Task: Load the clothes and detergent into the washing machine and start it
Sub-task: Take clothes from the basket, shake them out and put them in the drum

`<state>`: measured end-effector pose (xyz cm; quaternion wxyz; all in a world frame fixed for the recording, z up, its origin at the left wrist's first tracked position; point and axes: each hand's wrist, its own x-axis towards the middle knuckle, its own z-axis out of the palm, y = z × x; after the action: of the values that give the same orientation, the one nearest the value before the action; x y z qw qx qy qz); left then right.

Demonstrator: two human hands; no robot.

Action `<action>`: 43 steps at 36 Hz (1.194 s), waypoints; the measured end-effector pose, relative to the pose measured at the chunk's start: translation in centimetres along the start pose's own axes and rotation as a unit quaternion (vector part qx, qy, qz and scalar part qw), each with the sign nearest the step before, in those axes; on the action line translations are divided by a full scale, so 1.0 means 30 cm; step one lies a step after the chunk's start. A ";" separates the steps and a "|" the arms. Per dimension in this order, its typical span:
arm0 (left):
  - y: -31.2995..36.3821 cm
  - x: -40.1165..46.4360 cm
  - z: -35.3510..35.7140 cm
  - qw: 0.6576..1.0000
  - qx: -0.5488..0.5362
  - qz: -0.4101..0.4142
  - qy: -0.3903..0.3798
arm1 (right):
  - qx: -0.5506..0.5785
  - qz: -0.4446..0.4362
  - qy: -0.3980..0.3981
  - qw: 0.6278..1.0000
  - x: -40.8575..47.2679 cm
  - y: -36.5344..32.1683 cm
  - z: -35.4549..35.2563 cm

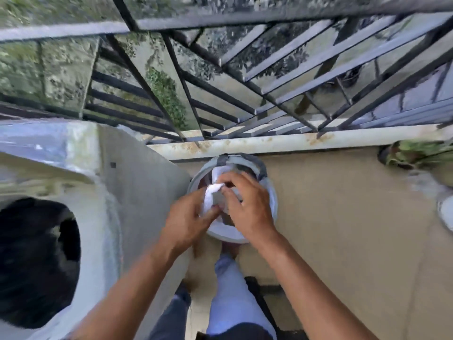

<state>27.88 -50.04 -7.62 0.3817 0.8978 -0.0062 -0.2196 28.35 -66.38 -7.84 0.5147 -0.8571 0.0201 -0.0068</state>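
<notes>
A round grey laundry basket (pixel 272 204) stands on the balcony floor beside the railing, with white clothes inside. Both hands reach down into it. My left hand (pixel 187 220) and my right hand (pixel 247 204) grip the same white cloth (pixel 213 196) just above the basket's opening. The top-loading washing machine (pixel 103 192) fills the left side; its lid is up and its dark drum opening (pixel 36 261) shows. No detergent is in view.
A black metal railing (pixel 220 94) on a rusty white ledge (pixel 294 141) borders the balcony ahead. A potted plant (pixel 416 153) and a white object (pixel 445 212) sit at the right edge. My legs stand below the basket on the tan floor (pixel 343 217).
</notes>
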 end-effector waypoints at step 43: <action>-0.215 -0.637 -0.860 0.976 -0.176 0.115 0.054 | 0.394 0.114 0.069 0.910 -0.353 -1.036 -0.012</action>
<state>19.88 -24.45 11.17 0.5560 0.8205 -0.0500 -0.1230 18.61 -51.66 19.86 0.8050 -0.5741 0.1489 -0.0146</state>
